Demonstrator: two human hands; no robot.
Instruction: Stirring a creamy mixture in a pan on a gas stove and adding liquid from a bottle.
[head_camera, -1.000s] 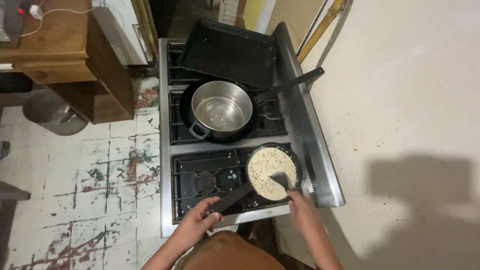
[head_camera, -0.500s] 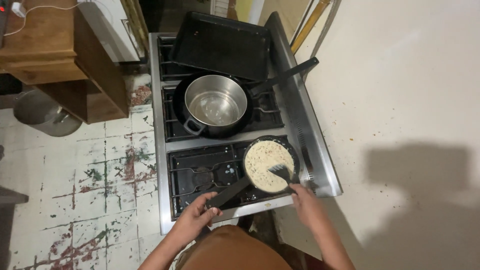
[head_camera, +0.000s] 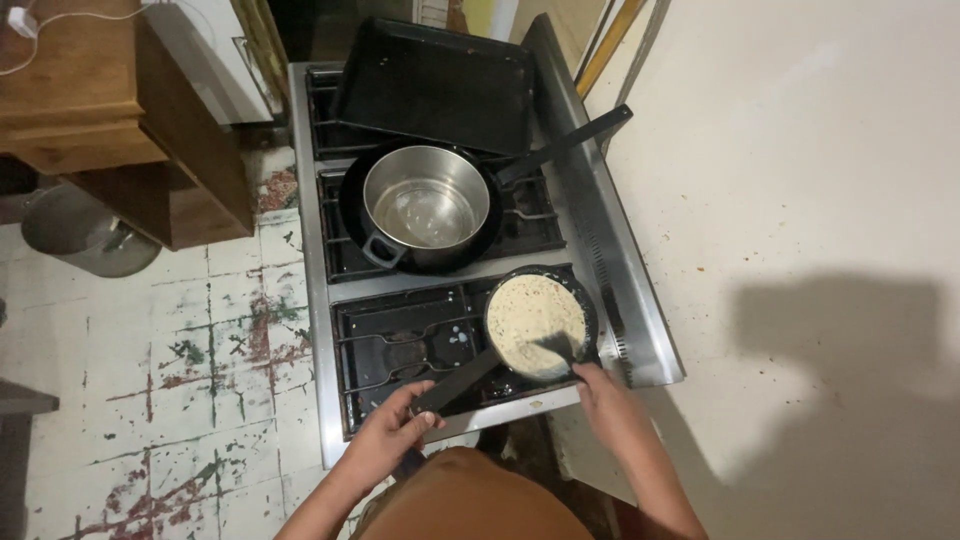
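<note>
Pan (head_camera: 540, 322) sits on the near burner, its pale batter spread and mostly set. Left hand (head_camera: 392, 432) grips its handle; right hand (head_camera: 600, 392) clasps a spatula (head_camera: 558, 348) at the batter's near edge, unflipped.

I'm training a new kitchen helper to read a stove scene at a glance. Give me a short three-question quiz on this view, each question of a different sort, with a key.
1. True or false: the left hand holds the handle of the small frying pan.
2. Multiple choice: the steel pot stands
A) on the floor
B) inside a larger black pan
C) on the baking tray
3. Fill in: the right hand holds a dark ____ at the near edge of the pale flat food in the pan.

Key
1. True: its grip is closed on the handle's end.
2. B
3. Spatula
</note>
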